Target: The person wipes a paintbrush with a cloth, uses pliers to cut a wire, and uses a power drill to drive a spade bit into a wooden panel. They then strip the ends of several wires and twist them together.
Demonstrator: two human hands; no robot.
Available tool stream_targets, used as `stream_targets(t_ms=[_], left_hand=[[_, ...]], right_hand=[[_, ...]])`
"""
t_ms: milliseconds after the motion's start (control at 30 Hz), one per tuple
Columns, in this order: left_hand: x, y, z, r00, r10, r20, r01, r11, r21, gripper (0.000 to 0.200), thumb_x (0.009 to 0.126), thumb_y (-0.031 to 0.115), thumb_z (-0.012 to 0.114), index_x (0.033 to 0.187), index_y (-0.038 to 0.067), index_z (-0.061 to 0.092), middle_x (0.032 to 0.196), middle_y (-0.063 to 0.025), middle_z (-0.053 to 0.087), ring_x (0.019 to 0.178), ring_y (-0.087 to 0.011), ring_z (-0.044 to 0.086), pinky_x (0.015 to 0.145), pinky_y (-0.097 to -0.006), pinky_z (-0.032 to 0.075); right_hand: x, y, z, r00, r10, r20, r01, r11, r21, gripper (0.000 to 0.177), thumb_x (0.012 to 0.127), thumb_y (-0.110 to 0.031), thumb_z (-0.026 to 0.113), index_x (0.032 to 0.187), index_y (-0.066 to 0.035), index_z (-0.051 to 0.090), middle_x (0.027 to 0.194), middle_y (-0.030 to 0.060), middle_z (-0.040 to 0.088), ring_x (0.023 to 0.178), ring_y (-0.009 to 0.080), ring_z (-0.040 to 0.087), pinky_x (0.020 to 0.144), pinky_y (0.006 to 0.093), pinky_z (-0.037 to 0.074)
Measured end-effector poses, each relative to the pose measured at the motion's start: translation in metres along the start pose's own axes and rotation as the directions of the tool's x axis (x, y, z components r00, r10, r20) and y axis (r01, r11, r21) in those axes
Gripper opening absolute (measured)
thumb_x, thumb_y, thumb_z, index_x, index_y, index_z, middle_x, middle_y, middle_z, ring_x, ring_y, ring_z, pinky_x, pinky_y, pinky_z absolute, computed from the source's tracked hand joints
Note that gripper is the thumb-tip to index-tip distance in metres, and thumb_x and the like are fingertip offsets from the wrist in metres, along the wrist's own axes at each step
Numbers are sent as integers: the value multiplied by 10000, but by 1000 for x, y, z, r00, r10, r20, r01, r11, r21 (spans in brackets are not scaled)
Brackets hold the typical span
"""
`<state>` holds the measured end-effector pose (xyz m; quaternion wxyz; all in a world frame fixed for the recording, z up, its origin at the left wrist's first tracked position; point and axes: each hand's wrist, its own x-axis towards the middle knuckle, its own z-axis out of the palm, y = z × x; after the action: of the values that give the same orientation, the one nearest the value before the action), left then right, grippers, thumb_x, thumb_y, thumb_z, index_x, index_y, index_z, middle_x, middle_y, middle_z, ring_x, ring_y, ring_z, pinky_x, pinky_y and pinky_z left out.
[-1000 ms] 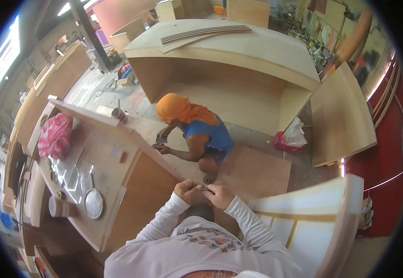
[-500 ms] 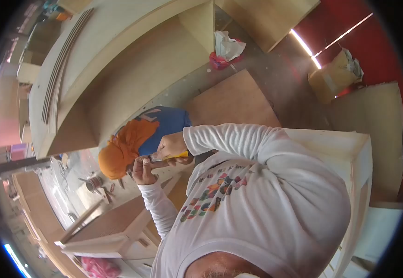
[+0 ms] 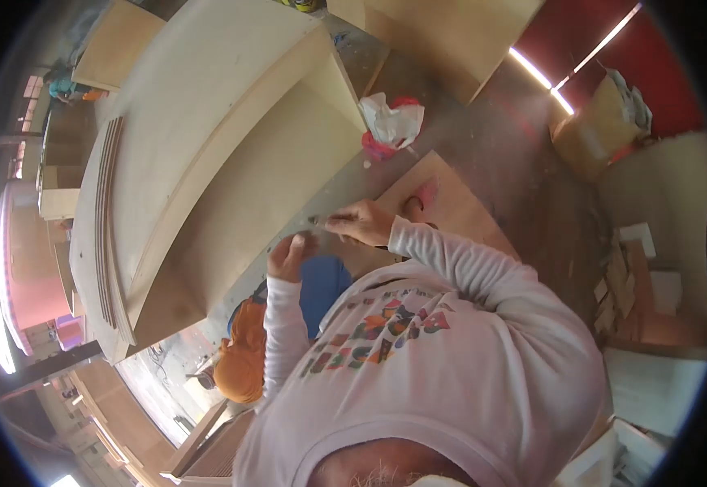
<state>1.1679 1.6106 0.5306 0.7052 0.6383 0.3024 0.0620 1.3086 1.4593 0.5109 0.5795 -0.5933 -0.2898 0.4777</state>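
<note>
My right hand point(image 3: 361, 222) is closed, with a small dark tip sticking out from the fingers towards the left. What it belongs to is too small to name. Close by on the left, my left hand point(image 3: 287, 256) is raised with the thumb up, its fingers partly smeared by motion. A narrow gap separates the two hands. Below them is a person in an orange head covering point(image 3: 239, 369) and blue clothing point(image 3: 323, 286), partly hidden by my left sleeve.
A large curved wooden cabinet point(image 3: 207, 154) fills the left, with thin strips point(image 3: 108, 235) lying on it. A brown board point(image 3: 451, 191) lies on the floor beyond my right hand. A white plastic bag point(image 3: 394, 122) and a cardboard box point(image 3: 593, 138) stand farther off.
My view has turned, and both hands have shifted up and to the right. They were together on a yellow-and-dark item and a brown strip; now they are apart, and the yellow is not visible.
</note>
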Motion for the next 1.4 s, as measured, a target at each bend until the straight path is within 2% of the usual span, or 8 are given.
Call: stream_targets(t_ms=[100, 200, 667, 800, 1000, 1067, 1133, 1400], left_hand=[[83, 25, 71, 985, 58, 162, -71, 994, 80, 328, 853, 194, 529, 1041, -75, 536, 904, -120, 602, 780, -175, 595, 713, -288, 497], [159, 67, 146, 956, 50, 288, -69, 996, 55, 289, 844, 138, 548, 1039, -74, 543, 896, -113, 607, 777, -162, 590, 720, -271, 489], [315, 148, 354, 754, 20, 656, 97, 985, -142, 211, 835, 102, 548, 996, -32, 574, 888, -91, 620, 768, -144, 599, 690, -233, 483], [355, 143, 382, 721, 78, 689, 83, 977, -197, 175, 824, 93, 541, 944, -27, 581, 838, -90, 618, 749, -151, 599, 686, -258, 493], [432, 134, 396, 852, 62, 520, 71, 970, -232, 168, 785, 113, 562, 887, -14, 604, 810, -72, 620, 703, -155, 590, 643, -253, 481], [468, 134, 388, 927, 2, 376, -4, 1000, 5, 181, 752, 138, 591, 862, -4, 619, 780, -62, 621, 669, -140, 573, 619, -250, 465], [516, 110, 382, 933, 284, 220, -297, 955, 29, 183, 734, 155, 600, 836, 5, 622, 730, -51, 612, 656, -124, 556, 615, -253, 456], [632, 111, 334, 981, 145, -127, -157, 983, -93, 149, 757, 149, 582, 809, 10, 602, 731, -20, 596, 662, -89, 526, 611, -223, 431]], right_hand=[[21, 11, -66, 882, -167, -440, 167, 985, -40, 329, 794, -322, 596, 796, 8, 601, 658, 33, 585, 565, 114, 529, 538, 278, 421], [20, -23, -141, 864, -6, -503, 7, 1000, 0, 279, 784, -275, 618, 828, 0, 604, 701, 50, 594, 582, 105, 533, 535, 279, 422], [-13, -95, -339, 430, -239, -871, 115, 971, -210, 263, 748, -216, 657, 910, -12, 615, 682, 88, 611, 588, 105, 554, 548, 257, 434], [-3, -120, -365, 496, 32, -867, -101, 995, -21, 268, 769, -212, 633, 927, 4, 610, 714, 89, 630, 631, 106, 569, 575, 253, 443], [67, -79, -444, 579, -211, -788, -71, 949, -307, 255, 780, -204, 619, 920, 10, 614, 787, 108, 639, 707, 120, 590, 621, 259, 460], [108, -78, -476, 627, -288, -724, -83, 899, -429, 225, 775, -174, 626, 913, 3, 622, 800, 106, 639, 735, 131, 592, 638, 263, 465], [166, -74, -514, 674, -381, -633, 49, 878, -475, 193, 778, -134, 624, 900, 14, 620, 770, 75, 630, 696, 100, 575, 619, 232, 460], [329, -98, -586, 919, -322, -227, 174, 848, -501, 111, 761, -66, 633, 837, 14, 625, 767, 59, 632, 670, 86, 573, 596, 217, 465]])
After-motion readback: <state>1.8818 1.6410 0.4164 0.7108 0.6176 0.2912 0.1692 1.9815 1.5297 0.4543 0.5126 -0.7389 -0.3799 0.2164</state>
